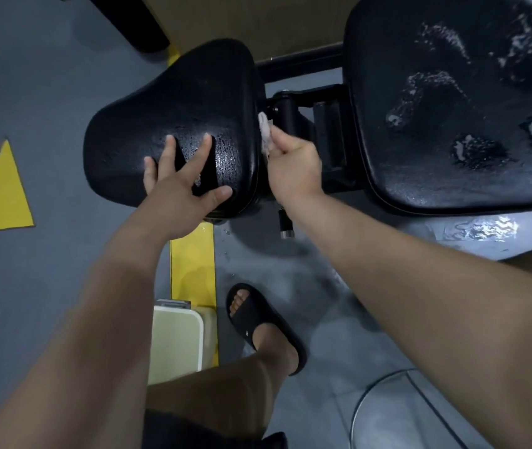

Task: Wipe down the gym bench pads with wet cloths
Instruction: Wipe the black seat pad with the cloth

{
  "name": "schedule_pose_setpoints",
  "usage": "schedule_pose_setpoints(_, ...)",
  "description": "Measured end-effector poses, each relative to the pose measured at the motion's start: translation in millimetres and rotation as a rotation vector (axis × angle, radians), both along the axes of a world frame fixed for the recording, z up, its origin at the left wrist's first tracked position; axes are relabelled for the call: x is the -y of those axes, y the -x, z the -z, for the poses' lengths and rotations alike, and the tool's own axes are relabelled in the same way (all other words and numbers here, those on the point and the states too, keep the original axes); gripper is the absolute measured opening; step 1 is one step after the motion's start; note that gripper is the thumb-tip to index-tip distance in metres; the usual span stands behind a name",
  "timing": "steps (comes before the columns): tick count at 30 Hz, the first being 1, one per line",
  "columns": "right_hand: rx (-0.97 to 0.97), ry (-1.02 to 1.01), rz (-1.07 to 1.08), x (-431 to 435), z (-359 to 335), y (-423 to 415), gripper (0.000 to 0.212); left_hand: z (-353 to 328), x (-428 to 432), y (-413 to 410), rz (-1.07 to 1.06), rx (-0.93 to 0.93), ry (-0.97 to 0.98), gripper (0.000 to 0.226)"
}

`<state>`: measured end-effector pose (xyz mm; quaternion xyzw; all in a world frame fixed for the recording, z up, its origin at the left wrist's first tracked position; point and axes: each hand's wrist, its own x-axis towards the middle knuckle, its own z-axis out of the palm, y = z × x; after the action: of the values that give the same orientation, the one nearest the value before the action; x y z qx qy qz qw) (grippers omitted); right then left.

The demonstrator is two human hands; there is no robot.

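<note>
Resting flat on the black seat pad [177, 108], the left hand [177, 186] spreads its fingers; the right hand [290, 160] pinches a pale wet cloth [265, 129] against that pad's right edge; the back pad [452, 102], beaded with water, lies just beyond the hinge.

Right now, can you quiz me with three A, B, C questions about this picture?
1. Where is the cloth? A) in a bucket B) in the right hand, at the small pad edge C) on a shelf
2. What colour is the painted triangle? A) yellow B) red C) green
3. How is the left hand? A) a fist B) holding a bottle C) flat, fingers spread on the small pad

Answers: B, the right hand pinches it there; A, plainly yellow; C, fingers lie spread on the pad.
</note>
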<state>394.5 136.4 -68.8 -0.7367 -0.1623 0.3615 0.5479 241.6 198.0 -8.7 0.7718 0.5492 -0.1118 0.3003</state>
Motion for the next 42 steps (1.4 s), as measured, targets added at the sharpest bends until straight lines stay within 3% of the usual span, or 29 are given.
schedule_pose_setpoints(6, -0.008, 0.015, -0.021, 54.3, -13.1, 36.1, 0.02, 1.6, -1.2, 0.4, 0.004, 0.005, -0.005, 0.077)
schedule_pose_setpoints(12, 0.202, -0.025, -0.065, -9.4, -9.9, -14.2, 0.026, 4.3, -0.2, 1.7, 0.01, 0.007, -0.037, 0.077)
schedule_pose_setpoints(18, 0.485, -0.093, -0.298, 50.4, -11.0, 24.7, 0.029, 2.5, -3.4, 2.1, 0.0, 0.026, 0.003, 0.078)
schedule_pose_setpoints(24, 0.825, -0.087, -0.314, -24.5, -7.6, -17.0, 0.037, 3.7, -2.2, 2.9, 0.002, 0.033, -0.012, 0.077)
schedule_pose_setpoints(31, 0.94, -0.143, -0.523, 51.6, 0.4, 22.7, 0.035, 3.0, -4.2, 3.1, 0.003, 0.037, 0.013, 0.078)
schedule_pose_setpoints(33, 0.891, -0.162, -0.459, 28.8, 1.3, 6.4, 0.038, 3.4, -3.9, 4.0, 0.001, 0.046, 0.0, 0.078)
schedule_pose_setpoints(37, 0.552, -0.021, -0.129, -9.8, 8.0, -20.5, 0.026, 3.8, -3.0, 5.1, 0.0, 0.051, -0.012, 0.078)
schedule_pose_setpoints(40, 0.362, 0.037, -0.192, 12.9, 20.3, -7.7, 0.013, 2.0, -4.0, 4.5, 0.017, 0.037, -0.001, 0.078)
schedule_pose_setpoints(42, 0.273, 0.031, -0.235, 24.4, 28.7, -2.2, 0.018, -0.4, -4.6, 4.2, 0.012, 0.033, 0.013, 0.078)
